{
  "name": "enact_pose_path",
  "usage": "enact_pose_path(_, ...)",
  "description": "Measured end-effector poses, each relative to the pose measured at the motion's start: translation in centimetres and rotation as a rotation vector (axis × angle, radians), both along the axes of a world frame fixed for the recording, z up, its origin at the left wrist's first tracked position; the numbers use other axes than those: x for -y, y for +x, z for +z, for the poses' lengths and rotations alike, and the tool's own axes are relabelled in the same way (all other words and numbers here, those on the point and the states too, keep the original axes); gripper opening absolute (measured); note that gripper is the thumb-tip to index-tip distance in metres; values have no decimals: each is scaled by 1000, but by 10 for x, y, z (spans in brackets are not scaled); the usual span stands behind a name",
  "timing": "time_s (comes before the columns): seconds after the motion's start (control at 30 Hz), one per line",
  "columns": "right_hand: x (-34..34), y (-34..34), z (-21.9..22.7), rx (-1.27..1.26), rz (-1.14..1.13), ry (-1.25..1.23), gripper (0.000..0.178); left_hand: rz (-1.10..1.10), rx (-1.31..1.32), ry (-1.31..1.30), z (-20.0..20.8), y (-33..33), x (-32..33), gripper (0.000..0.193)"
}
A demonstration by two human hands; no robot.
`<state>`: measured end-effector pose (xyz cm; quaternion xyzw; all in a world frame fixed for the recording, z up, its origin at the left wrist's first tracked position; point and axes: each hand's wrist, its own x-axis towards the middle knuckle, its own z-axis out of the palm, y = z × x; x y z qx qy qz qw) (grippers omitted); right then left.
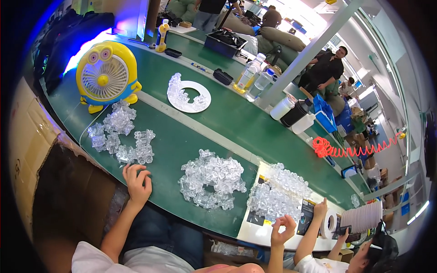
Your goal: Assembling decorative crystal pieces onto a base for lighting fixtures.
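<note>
My left hand (138,183) rests at the near edge of the green table, fingers apart and loosely bent, just below a loose cluster of clear plastic pieces (144,148). I see nothing held in it. My right hand (283,230) is raised in front of the white board (248,226), thumb and fingers brought together. Whatever is between them, if anything, is too small to make out. A heap of clear plastic pieces (211,177) lies on the table between my hands. More clear pieces (277,193) are spread over the board beyond my right hand.
A yellow toy-shaped fan (107,75) stands at the far left, near a cardboard box (32,154). Clear pieces sit on a white ring-shaped plate (204,93). Bottles (261,85) line the far side. At right, a co-worker's hand (320,209) is beside a white tape roll (328,225).
</note>
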<state>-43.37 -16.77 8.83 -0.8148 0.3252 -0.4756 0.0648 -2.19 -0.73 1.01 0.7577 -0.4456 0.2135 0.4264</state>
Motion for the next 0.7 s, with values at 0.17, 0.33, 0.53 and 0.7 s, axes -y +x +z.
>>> enact_pose_path(0.17, 2, 4, -9, -17, 4, 99, 35, 2, -17, -13, -2, 1, -2, 12)
enact_pose_path(0.33, 2, 1, -14, -60, 19, 116, 32, -5, -21, -12, -2, 1, -2, 13)
enact_pose_path(0.53, 1, 9, -9, -65, -4, 148, 31, -12, -22, -12, -2, 3, -4, 13)
enact_pose_path(0.7, 2, 5, -12, -84, -14, 201, 31, -14, -23, -4, -4, 1, 0, 12)
